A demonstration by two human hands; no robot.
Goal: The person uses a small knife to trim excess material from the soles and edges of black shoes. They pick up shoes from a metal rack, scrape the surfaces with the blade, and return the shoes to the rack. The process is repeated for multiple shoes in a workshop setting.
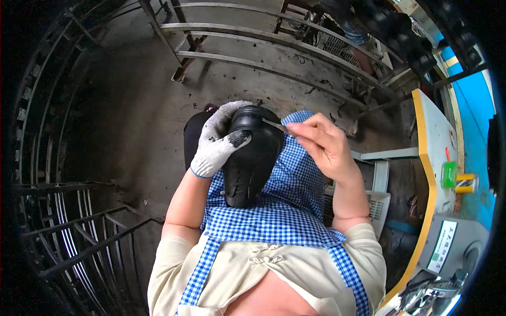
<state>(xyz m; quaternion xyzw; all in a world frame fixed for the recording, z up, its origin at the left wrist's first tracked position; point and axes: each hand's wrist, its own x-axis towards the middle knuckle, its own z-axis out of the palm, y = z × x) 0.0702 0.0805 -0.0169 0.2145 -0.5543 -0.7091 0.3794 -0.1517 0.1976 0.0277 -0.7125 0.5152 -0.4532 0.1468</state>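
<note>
A black leather shoe (253, 168) rests on my lap over a blue-and-white checked apron (247, 226). My left hand (213, 145), in a white knit glove with a dark-stained thumb, is wrapped round the shoe's far end from the left. My bare right hand (321, 145) pinches a thin metal blade-like tool (274, 125) between thumb and fingers. The tool's tip touches, or nearly touches, the shiny rounded far end of the shoe on its right side. Part of the shoe is hidden behind the gloved hand.
A long metal rack frame (284, 39) spans the far floor. Dark metal racks (89, 237) stand at left. On the right is a white table with a yellow edge (426, 137), bearing a green container (448, 175) and a grey machine (464, 245). A pale plastic crate (378, 206) sits beside me.
</note>
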